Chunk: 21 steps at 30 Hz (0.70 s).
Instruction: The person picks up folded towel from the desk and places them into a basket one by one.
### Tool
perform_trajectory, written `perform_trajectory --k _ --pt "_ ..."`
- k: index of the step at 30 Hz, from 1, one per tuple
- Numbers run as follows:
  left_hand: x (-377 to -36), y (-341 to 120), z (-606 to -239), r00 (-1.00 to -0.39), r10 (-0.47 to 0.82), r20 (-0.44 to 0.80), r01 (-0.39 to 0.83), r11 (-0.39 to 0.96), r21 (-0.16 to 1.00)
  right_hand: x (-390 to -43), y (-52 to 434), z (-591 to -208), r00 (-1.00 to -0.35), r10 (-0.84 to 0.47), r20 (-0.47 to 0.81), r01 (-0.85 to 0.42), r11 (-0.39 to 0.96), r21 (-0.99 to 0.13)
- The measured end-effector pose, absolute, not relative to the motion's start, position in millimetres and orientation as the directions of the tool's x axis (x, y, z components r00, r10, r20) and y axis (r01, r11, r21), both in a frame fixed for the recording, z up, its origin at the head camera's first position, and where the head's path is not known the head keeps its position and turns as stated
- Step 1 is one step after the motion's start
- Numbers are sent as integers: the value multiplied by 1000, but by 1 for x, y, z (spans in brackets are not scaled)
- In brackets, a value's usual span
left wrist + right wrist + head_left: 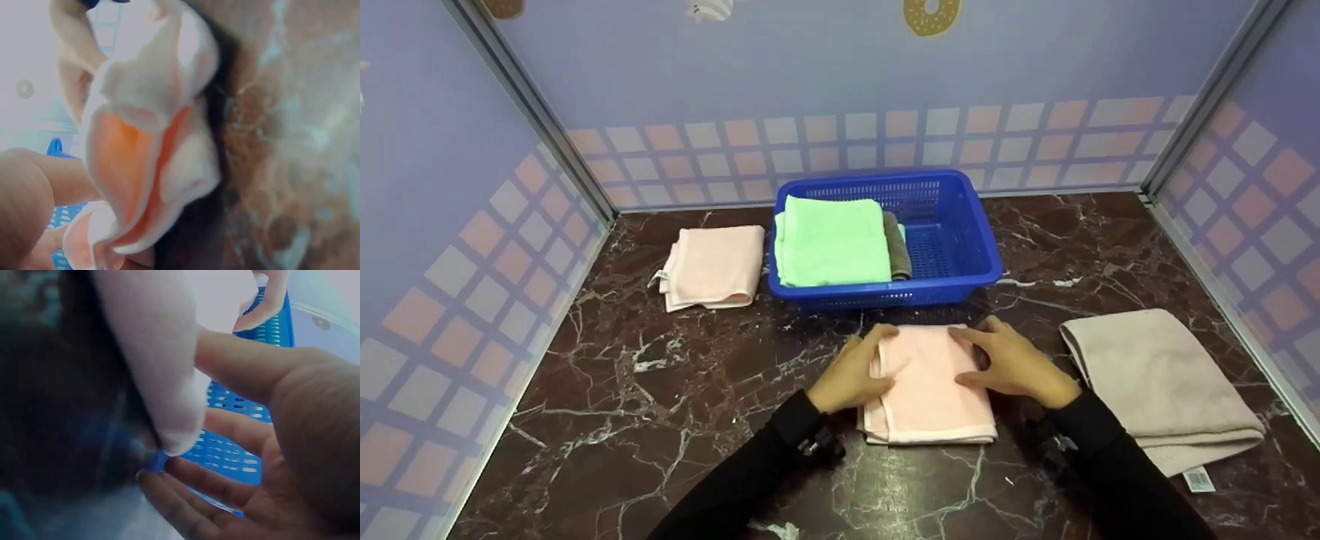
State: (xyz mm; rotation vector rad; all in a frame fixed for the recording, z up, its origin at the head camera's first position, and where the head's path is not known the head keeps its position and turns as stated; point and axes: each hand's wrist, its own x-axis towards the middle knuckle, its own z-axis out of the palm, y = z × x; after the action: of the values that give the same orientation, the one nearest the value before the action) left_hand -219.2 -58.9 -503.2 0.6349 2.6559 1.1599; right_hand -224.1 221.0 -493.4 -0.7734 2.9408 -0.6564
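A folded pink towel [934, 382] lies in front of the basket, between both hands. My left hand [851, 375] grips its left edge, thumb on top and fingers at the far left corner. On the opposite side my right hand [1016, 364] holds the right edge, its thumb and index finger against the cloth. The left wrist view shows the towel's loose layered folds [124, 163] from the side. In the right wrist view, the towel's rounded edge [163, 365] sits beside the thumb, and the lower fingers [208, 484] spread out below it.
A blue basket [979, 255] holds folded green towels [836, 244] and a rolled brown towel [897, 247]. Another folded pink towel [716, 266] lies left of it. A beige folded towel [1162, 382] with a white tag lies at the right. Patterned walls [840, 75] enclose the dark marbled table [660, 420].
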Motion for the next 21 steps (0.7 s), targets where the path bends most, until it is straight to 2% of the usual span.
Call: perform_trajectory --k 4,11,16,21 --pt "-220 -62 -503 -879 477 11 337 603 723 -223 216 -496 -864 -504 16 -453 762 -463" --pt "-220 -58 -499 -862 507 8 377 630 679 -226 204 -501 -874 -485 24 -425 740 -521" --pt "-218 -56 -489 -828 559 46 436 589 681 -227 206 -496 -858 -503 99 -472 698 -539" --pt "-216 -57 -460 -789 591 169 525 504 686 -220 213 -460 -828 -512 230 -543 625 -561"
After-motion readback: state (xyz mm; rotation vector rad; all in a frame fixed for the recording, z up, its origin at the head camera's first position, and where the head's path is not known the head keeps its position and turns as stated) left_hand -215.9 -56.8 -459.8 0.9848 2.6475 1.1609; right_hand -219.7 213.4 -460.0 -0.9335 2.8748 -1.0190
